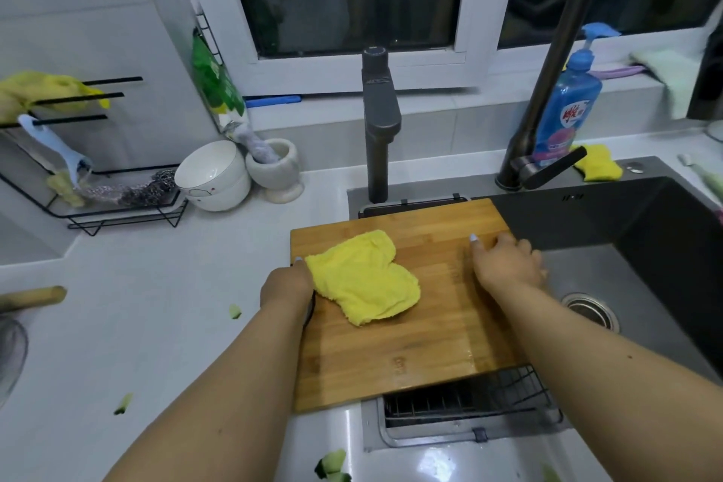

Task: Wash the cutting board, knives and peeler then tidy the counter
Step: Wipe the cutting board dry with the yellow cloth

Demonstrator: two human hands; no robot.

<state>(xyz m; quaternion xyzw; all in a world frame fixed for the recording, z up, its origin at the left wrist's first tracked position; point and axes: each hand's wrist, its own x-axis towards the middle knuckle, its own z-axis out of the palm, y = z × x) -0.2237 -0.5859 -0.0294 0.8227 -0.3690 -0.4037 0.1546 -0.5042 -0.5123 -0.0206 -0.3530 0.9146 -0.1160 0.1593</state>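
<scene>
A bamboo cutting board (pixel 410 309) lies across the left part of the dark sink (pixel 645 231), its left edge reaching onto the white tabletop (pixel 156 305) and its near edge over a wire rack (pixel 469 399) set in the sink. A crumpled yellow cloth (pixel 365 276) sits on the board's upper left area.

The left hand (pixel 287 282) grips the board's left edge, fingers curled around it, just beside and touching the cloth. The right hand (pixel 506 260) holds the board's right edge, thumb pressed on the top surface and fingers curled over the side toward the basin. The sink drain (pixel 590 311) shows just right of the right forearm.

Behind the board stands a dark squared faucet (pixel 379 121), and to its right a tall curved faucet (pixel 547 90). A blue dish soap bottle (pixel 567 106) stands on the ledge behind that, with a yellow sponge (pixel 598 164) beside it on the sink rim.

On the tabletop to the left sit a white bowl (pixel 213 176), a stone mortar (pixel 276 172), and a black wire rack (pixel 117 203) holding steel scourers (pixel 129 190). Green cucumber peel scraps (pixel 234 311) lie scattered on the tabletop. No knives or peeler can be made out clearly.
</scene>
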